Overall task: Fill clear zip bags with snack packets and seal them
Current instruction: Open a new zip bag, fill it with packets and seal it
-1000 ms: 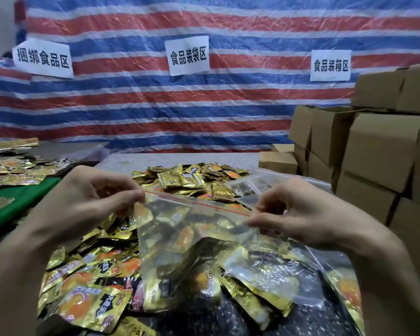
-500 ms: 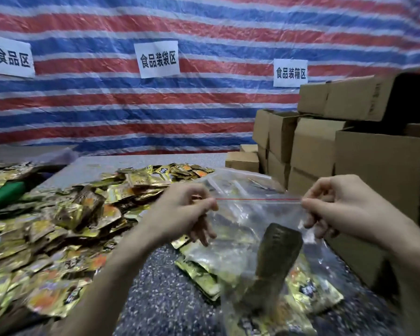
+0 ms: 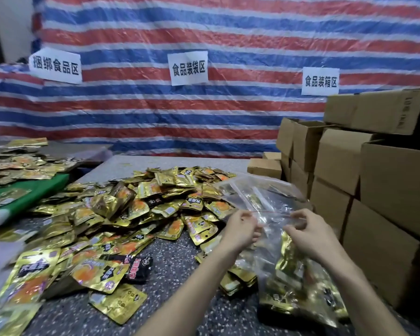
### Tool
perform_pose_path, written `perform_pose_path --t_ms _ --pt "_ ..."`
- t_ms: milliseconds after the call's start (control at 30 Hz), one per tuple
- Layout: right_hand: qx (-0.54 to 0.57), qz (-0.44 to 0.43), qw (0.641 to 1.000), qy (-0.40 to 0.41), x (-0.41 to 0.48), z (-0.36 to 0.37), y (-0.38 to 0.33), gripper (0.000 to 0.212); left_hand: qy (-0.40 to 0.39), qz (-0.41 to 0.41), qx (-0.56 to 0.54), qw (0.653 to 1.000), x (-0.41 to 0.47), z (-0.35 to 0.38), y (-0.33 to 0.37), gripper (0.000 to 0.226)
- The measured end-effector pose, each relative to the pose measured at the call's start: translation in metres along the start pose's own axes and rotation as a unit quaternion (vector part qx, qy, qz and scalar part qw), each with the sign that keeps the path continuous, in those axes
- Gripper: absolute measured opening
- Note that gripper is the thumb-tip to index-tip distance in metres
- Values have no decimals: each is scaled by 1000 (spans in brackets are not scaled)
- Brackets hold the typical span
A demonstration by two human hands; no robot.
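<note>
The left hand [image 3: 240,230] is noted with fingers curled, the left end of the top strip of a clear zip bag [image 3: 273,223] pinched between thumb and forefinger. The right hand [image 3: 308,235] is curled likewise, and the right end of the same strip is pinched in its fingertips. The red line of the strip is drawn nearly level between the two hands; whether it is pressed closed cannot be told. The zip bag is held up over the right side of the table [image 3: 175,270], and its hanging lower part is filled with gold snack packets [image 3: 289,260]. Whether its bottom rests on the table cannot be told. Just behind the hands a loose pile of empty bags [image 3: 250,190] is seen. To the left, a wide heap [image 3: 131,214] of the same gold packets is spread across the speckled tabletop, reaching the near edge. A green board [image 3: 34,192] strewn with more packets is noted at far left. Cardboard boxes [image 3: 386,190] are stacked along the right. A red, white and blue striped tarpaulin [image 3: 204,117] is hung behind, with three paper signs [image 3: 189,68] fixed to it.
</note>
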State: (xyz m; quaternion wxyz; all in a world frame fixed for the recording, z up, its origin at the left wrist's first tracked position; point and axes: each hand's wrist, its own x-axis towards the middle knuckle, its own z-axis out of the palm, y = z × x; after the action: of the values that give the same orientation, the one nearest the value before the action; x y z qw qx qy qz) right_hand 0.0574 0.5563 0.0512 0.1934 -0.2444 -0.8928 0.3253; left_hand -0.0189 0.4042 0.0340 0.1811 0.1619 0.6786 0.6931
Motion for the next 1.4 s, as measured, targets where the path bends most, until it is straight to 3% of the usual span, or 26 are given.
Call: perform_pose_path --t_ms 133,267,367,567,633,733,833,900,967,1033,1133,1300,1400 --pt "-28 -32 997 68 -11 20 -17 24 19 44 17 999 -12 -22 -5 21" --pt "-4 -75 994 74 -25 47 -42 23 79 106 70 989 -27 -56 -8 11" --pt "45 -139 986 80 -36 72 -62 5 122 129 112 978 -42 -84 -10 11" --pt "184 -287 940 -7 -52 128 -114 14 235 184 208 931 -85 -169 -17 8" --pt "219 -303 926 -52 -54 146 -126 16 284 163 306 894 -100 -209 -22 12" --pt "248 -296 915 -115 -56 168 -127 10 377 82 498 777 -123 -277 -31 22" --pt "270 -285 909 -140 -60 182 -114 12 432 -70 611 660 -147 -347 -43 28" --pt "291 -283 902 -145 -63 187 -103 16 422 -193 637 616 -161 -381 -54 36" --pt "310 -277 897 -151 -64 191 -93 20 399 -253 630 617 -170 -402 -65 38" --pt "317 -274 895 -150 -63 192 -86 22 420 -234 619 621 -177 -411 -70 24" --pt "332 -269 892 -150 -60 190 -80 30 489 -183 582 623 -179 -412 -70 26" --pt "340 -269 889 -147 -60 185 -78 31 503 -162 490 693 -184 -409 -49 53" --pt "369 -248 879 -169 -61 183 -79 27 532 -61 490 689 -179 -392 -25 29"
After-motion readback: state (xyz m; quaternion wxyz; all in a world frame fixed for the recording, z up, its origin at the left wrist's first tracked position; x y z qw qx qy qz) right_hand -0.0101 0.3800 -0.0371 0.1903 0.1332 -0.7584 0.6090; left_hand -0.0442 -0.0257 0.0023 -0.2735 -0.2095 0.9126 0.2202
